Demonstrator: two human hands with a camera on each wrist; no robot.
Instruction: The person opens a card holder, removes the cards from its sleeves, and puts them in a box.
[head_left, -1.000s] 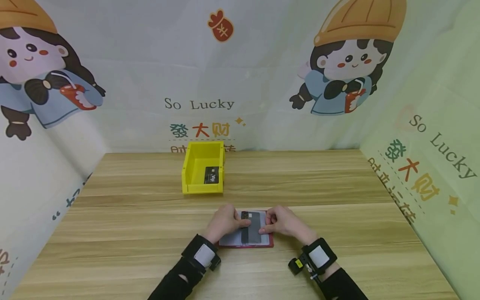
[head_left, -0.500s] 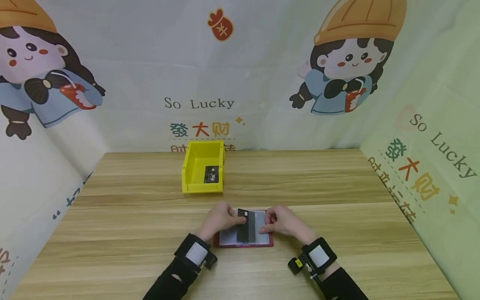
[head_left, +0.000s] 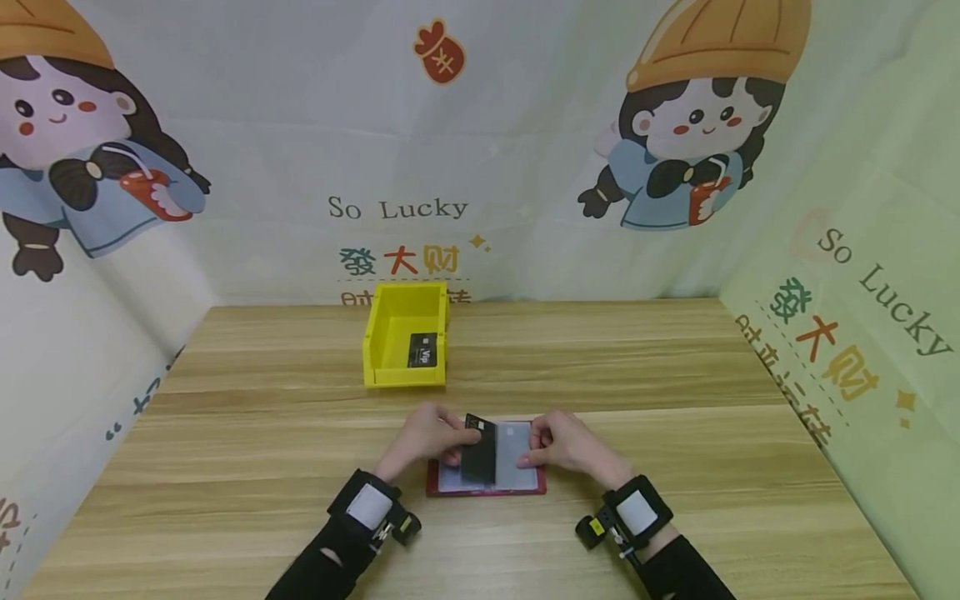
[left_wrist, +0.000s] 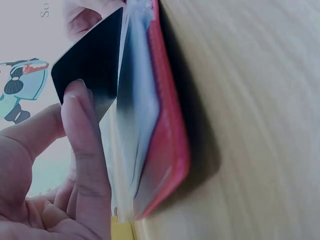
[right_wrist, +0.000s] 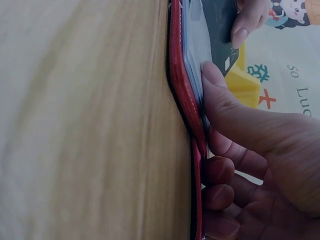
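A black card (head_left: 480, 460) is pinched between the thumb and fingers of my left hand (head_left: 426, 435). In the left wrist view the black card (left_wrist: 92, 60) stands tilted above the clear plastic pages. Those pages belong to a red card holder (head_left: 487, 493) lying spread on the wooden table. At the holder's right side, my right hand (head_left: 567, 443) grips it: the right wrist view has the thumb (right_wrist: 215, 80) on the clear sleeves (right_wrist: 197, 45) and the other fingers curled at the red edge.
Behind the holder stands a yellow bin (head_left: 384, 333) with a black "Vip" card (head_left: 422, 350) inside. A printed cloth (head_left: 525, 150) hangs along the table's back and sides. Wrist cameras are strapped to both arms.
My left hand has drawn the black card leftward out of the clear sleeve, and the card has tilted up. The right hand has stayed in place on the holder.
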